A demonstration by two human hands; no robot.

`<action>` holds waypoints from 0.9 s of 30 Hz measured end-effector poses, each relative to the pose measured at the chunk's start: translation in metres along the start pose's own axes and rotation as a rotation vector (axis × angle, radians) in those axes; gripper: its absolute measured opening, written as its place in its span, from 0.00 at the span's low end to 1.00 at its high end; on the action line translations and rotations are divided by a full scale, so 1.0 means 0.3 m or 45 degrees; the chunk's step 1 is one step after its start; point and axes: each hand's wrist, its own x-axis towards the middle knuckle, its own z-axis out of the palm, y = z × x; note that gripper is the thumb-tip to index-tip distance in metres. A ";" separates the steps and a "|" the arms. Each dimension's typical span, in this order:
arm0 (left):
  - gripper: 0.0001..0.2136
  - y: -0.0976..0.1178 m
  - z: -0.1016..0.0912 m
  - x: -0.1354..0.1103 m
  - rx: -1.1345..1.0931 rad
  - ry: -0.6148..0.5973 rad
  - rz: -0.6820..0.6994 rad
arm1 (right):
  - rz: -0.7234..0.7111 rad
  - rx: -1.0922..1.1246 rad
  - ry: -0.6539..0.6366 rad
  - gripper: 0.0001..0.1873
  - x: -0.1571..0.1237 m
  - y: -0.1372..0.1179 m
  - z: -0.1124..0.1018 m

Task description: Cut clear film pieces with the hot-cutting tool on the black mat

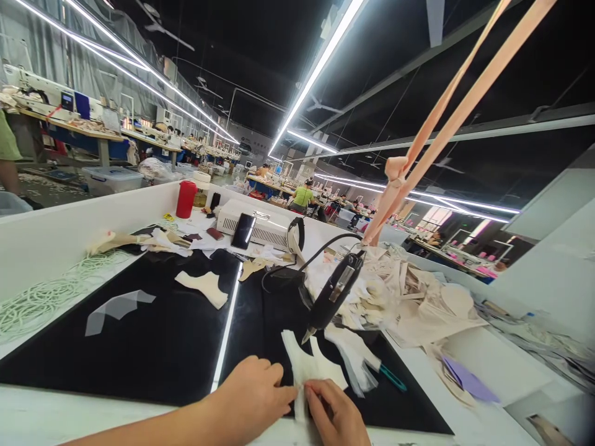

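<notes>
A cream cut fabric piece with curved edges lies near the front of the black work surface. My left hand is curled, its fingertips gripping the left edge of the narrow lower end. Against the same end, my right hand pinches with thumb and forefinger. Just above the fabric hangs a black corded hand tool with a pointed metal tip, slung from a peach strap. To the right lie more white cut pieces and a teal-handled tool, its far end hidden under them.
On the black surface are another cream piece and a sheer white piece. Green cord lies left. A phone leans on a white machine behind. Beige garments are heaped right.
</notes>
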 end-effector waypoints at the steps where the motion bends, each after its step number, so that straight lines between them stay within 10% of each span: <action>1: 0.04 0.000 0.006 -0.001 0.001 0.008 0.004 | 0.027 0.021 0.002 0.27 0.002 -0.005 -0.004; 16: 0.08 0.003 -0.037 0.027 0.000 -0.137 -0.042 | 0.374 0.399 0.091 0.28 0.170 -0.034 -0.117; 27: 0.07 -0.023 0.060 0.041 -0.074 -0.079 -0.036 | 0.247 0.495 0.411 0.29 0.255 -0.103 -0.191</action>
